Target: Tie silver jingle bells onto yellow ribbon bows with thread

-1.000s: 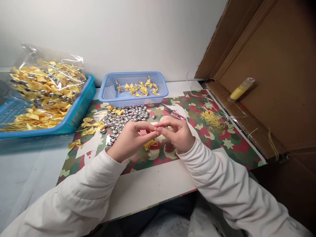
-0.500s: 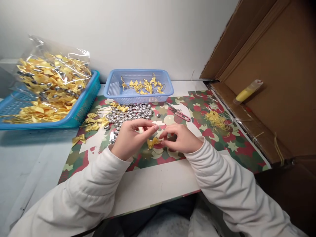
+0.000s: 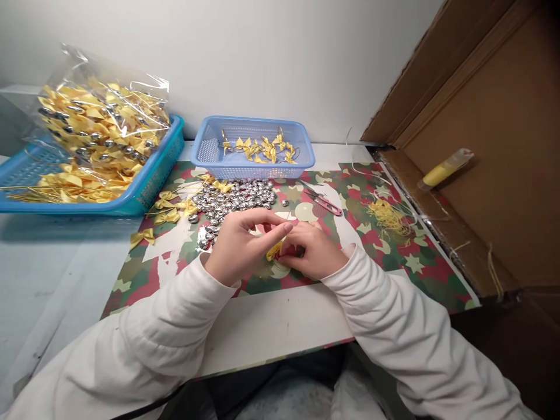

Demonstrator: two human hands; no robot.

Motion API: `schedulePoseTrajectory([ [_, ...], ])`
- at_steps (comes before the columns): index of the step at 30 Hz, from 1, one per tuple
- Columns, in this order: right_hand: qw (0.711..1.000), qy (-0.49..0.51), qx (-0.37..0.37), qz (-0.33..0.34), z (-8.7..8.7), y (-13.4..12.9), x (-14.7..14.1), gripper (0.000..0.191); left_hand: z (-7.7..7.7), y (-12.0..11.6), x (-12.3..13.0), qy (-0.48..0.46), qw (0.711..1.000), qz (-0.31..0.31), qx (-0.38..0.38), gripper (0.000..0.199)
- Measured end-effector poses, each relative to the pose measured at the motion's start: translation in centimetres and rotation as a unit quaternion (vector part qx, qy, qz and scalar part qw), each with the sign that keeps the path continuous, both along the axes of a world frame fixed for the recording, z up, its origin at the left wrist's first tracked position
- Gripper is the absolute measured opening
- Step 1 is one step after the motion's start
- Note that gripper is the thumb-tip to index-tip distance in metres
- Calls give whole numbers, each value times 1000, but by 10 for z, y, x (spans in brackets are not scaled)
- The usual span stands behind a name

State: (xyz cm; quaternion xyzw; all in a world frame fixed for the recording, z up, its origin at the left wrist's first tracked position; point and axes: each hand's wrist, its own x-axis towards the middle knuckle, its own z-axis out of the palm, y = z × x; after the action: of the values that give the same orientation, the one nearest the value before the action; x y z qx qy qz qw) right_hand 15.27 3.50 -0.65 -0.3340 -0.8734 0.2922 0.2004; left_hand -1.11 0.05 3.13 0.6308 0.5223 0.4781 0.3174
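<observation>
My left hand (image 3: 245,240) is closed, thumb and forefinger pinched together at their tips; whatever lies between them is too small to make out. Right beside it, my right hand (image 3: 311,248) has its fingers curled round a yellow bow (image 3: 273,251), which is partly hidden below the fingertips. Beyond my left hand spreads a heap of silver bells (image 3: 245,197), with one loose bell (image 3: 285,203) to its right. Several yellow bows (image 3: 168,207) with thin stems lie left of the heap. Small pink-handled snips (image 3: 324,202) rest beyond my right hand.
A blue basket (image 3: 252,170) at the back holds yellow bows. At left, a larger blue basket (image 3: 175,149) carries bows and a clear bag (image 3: 105,125) of bows with bells. Yellow threads (image 3: 389,217) lie at right, near a cardboard wall (image 3: 494,116) and a yellow tube (image 3: 447,169).
My right hand has moved left, closer to my left hand, and now covers more of the yellow bow. The whole view has shifted slightly.
</observation>
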Motion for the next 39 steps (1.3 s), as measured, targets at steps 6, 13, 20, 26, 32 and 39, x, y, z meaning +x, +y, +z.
schedulePoseTrajectory([
  [6, 1000, 5, 18, -15, -2, 0, -2, 12, 5, -4, 1, -13, 1000, 8, 16, 14],
  [13, 999, -11, 44, -27, -4, 1, -4, 7, 12, -7, 2, -19, 1000, 7, 19, 15],
  [20, 997, -10, 67, -34, -7, 0, -5, 4, 12, -9, 3, -30, 999, -4, 23, 15],
  [26, 996, -10, 79, -41, -7, -1, -7, 3, 12, -11, 4, -57, 998, -20, 22, 14],
  [32, 997, -20, 66, -37, -4, -1, -4, 8, 13, -9, 2, -33, 999, 5, 24, 15],
  [39, 998, -15, 54, -33, -3, -1, -2, 14, 10, -7, 1, -38, 998, 36, 36, 12],
])
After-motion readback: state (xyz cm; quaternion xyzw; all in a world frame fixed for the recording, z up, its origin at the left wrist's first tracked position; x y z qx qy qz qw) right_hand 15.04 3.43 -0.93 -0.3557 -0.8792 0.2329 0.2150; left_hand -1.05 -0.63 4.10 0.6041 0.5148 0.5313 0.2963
